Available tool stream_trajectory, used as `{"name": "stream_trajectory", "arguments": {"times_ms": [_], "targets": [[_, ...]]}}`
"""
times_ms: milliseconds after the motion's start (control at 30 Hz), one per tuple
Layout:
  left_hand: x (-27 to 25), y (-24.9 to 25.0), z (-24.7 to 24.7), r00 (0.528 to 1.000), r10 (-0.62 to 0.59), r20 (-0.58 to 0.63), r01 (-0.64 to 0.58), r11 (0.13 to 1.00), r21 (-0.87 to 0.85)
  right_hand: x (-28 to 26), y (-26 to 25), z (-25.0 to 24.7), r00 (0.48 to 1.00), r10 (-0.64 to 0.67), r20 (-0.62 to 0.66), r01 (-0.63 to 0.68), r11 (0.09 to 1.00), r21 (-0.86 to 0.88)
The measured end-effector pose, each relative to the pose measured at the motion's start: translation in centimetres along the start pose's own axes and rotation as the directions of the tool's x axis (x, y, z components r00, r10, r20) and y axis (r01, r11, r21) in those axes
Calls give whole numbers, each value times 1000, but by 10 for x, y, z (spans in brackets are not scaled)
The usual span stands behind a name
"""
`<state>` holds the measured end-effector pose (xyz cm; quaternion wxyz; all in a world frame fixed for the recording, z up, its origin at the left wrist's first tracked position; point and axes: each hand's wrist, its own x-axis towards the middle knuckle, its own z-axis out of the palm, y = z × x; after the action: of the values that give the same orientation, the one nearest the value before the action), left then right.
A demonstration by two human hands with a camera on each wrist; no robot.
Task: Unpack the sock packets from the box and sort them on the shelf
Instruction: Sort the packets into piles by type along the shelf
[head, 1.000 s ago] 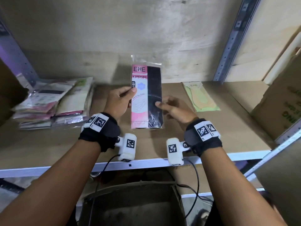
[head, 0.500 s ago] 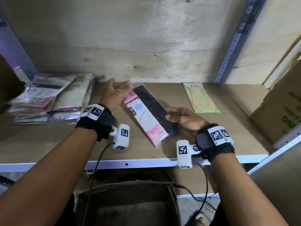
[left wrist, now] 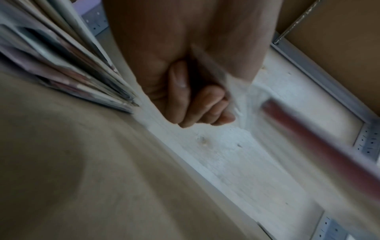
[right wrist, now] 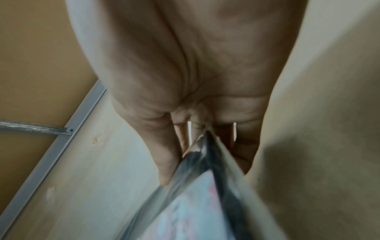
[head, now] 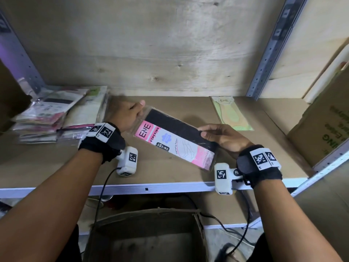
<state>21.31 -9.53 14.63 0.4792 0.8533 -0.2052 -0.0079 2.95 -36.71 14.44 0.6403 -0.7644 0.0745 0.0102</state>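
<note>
A pink and black sock packet [head: 175, 140] marked ENE STOCKING is held slanted over the brown shelf board [head: 170, 173], its top end pointing up-left. My left hand [head: 128, 115] pinches that clear top edge, with the fingers curled in the left wrist view [left wrist: 197, 104]. My right hand [head: 221, 138] grips the lower right edge, the thumb on the black side; the packet [right wrist: 205, 186] runs between thumb and fingers in the right wrist view. A stack of sock packets [head: 54, 114] lies at the shelf's left. One green packet [head: 231, 113] lies flat at the back right.
An open cardboard box [head: 149, 237] stands below the shelf's front rail [head: 151, 188]. A larger cardboard box [head: 324, 127] fills the shelf's right end. Metal uprights [head: 272, 48] rise at both back corners. Cables hang under the rail.
The packet stood upright between both hands a second ago; it has tipped over to a slant, top end swinging left toward the stack. My left hand moved back and left, my right hand lower.
</note>
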Motion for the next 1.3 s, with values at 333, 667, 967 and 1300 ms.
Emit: {"name": "stream_trajectory", "arguments": {"times_ms": [333, 667, 967, 1300], "targets": [[-12, 20, -5, 926, -230, 300, 346, 835, -427, -2, -2, 1, 1000, -29, -5, 29, 999, 34], [-19, 17, -4, 943, -214, 256, 322, 783, -533, -6, 2, -1, 999, -13, -52, 16, 998, 65], [-34, 32, 10, 917, -313, 245, 397, 754, -524, -1, 2, 1, 972, 62, -226, 12, 950, 313], [-67, 58, 55, 842, -174, 511, 397, 841, -367, 19, 3, 27, 940, 102, -325, 8, 947, 322]]}}
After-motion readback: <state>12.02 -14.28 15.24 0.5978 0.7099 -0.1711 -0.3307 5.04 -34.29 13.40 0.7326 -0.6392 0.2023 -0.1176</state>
